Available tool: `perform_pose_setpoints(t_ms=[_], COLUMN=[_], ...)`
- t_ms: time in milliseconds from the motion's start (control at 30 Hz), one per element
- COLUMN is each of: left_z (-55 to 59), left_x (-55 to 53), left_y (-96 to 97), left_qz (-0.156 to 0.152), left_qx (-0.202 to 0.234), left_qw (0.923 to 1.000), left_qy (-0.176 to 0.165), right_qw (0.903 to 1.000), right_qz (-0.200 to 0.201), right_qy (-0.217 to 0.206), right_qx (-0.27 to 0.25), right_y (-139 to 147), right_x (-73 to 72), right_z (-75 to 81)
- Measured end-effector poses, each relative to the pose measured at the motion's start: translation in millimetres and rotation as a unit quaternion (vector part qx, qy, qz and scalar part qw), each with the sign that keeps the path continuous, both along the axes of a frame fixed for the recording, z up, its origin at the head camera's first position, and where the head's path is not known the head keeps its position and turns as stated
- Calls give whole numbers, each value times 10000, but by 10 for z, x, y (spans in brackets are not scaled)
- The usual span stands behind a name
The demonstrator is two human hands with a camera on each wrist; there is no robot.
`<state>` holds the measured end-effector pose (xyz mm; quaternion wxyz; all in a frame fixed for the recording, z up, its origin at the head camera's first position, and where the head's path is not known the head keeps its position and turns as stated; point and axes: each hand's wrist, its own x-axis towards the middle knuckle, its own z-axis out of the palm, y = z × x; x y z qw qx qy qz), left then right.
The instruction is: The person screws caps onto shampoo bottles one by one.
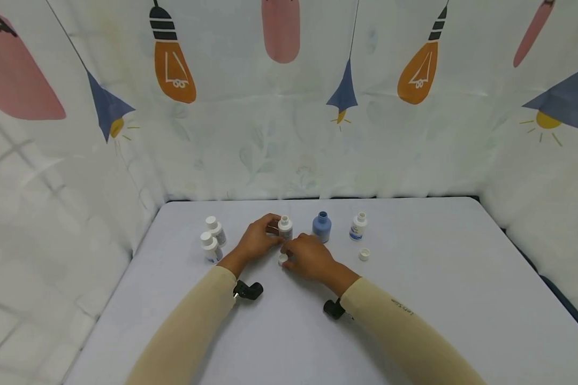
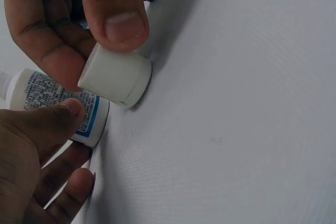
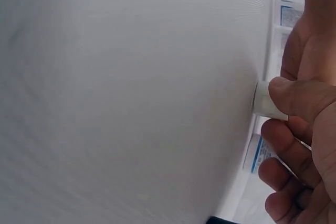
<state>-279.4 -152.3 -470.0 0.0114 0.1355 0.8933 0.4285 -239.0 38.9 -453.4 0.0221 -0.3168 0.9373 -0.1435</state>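
My left hand [image 1: 257, 239] holds a small white bottle [image 1: 285, 230] that stands uncapped on the table. In the left wrist view its thumb lies across the bottle's printed, blue-edged label [image 2: 44, 90], with the other fingers around the far side. Just in front of that bottle, my right hand [image 1: 310, 258] pinches a white screw cap [image 2: 116, 74] between thumb and finger. The cap is at the tabletop, apart from the bottle's neck. The right wrist view shows the same cap [image 3: 264, 100] under the thumb, the other fingers loosely bent.
Two capped white bottles [image 1: 215, 231] [image 1: 211, 248] stand to the left. Right of the hands are an uncapped blue bottle [image 1: 321, 230] and another uncapped white bottle [image 1: 358, 228], with a loose white cap [image 1: 364, 254] before it. A patterned cloth wall [image 1: 279, 133] rises behind the table [image 1: 438, 278].
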Motion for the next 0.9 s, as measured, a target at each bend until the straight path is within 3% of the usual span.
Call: perform_pose_setpoints(t_ms=[500,900], left_z=[-17,13], left_x=[98,335], left_y=[-43,-85], left_qz=[-52,-228], left_qx=[9,-44], left_qw=[9998,9993], left_qy=[178,277], right_qw=[9988,9979], right_qz=[-207,-38], right_qy=[-149,-237], right_qx=[-410,-608], right_y=[177,361], right_x=[17,154], right_z=[169,314])
